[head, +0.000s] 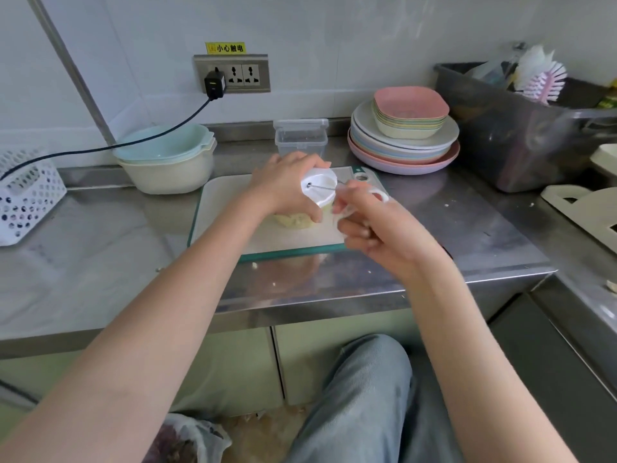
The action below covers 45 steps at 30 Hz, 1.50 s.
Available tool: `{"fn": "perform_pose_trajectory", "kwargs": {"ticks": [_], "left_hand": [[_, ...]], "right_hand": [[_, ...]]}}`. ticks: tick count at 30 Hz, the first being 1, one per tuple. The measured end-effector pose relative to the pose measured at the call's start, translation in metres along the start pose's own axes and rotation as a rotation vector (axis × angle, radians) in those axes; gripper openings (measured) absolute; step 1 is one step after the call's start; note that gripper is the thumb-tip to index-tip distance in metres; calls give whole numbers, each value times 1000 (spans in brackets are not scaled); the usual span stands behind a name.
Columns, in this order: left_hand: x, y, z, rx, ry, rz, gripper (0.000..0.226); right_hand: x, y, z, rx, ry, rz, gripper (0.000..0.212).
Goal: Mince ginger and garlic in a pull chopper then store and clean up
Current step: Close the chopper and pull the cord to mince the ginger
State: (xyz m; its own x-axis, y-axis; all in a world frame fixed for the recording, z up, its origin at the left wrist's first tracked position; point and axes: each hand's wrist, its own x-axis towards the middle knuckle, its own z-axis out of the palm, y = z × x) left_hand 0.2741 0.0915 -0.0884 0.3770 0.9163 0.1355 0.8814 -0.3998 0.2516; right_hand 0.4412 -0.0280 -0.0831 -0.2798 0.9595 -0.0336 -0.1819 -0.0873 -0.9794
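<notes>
White chopper [319, 188] gripped by left hand [287, 185] on board; right hand [377, 225] holds pull-handle beside it.

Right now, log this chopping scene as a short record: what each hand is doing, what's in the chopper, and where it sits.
left hand: grips the pull chopper, steadying it
right hand: holds the pull handle, cord drawn out
contents: pale yellow minced bits
chopper location: on the cutting board
behind it: clear lidded container
</notes>
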Motion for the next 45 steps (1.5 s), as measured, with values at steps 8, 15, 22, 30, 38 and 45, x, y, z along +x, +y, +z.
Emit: {"fn": "perform_pose_trajectory", "kwargs": {"ticks": [8, 15, 22, 30, 38, 45], "left_hand": [[0, -1, -2, -20, 1, 14, 89], [-3, 4, -3, -7, -14, -4, 94], [-2, 2, -2, 3, -4, -3, 91], [-2, 3, -1, -7, -2, -5, 88], [-2, 1, -1, -23, -20, -4, 96], [-2, 0, 0, -2, 1, 10, 91]], "right_hand": [[-45, -21, 3, -213, -557, -66, 27], [12, -10, -9, -328, 95, 74, 20], [-30, -22, -2, -122, -599, -76, 32], [37, 2, 17, -336, 222, 116, 14], [-55, -38, 11, -329, -912, -26, 21], [26, 15, 3, -472, 252, 45, 20]]}}
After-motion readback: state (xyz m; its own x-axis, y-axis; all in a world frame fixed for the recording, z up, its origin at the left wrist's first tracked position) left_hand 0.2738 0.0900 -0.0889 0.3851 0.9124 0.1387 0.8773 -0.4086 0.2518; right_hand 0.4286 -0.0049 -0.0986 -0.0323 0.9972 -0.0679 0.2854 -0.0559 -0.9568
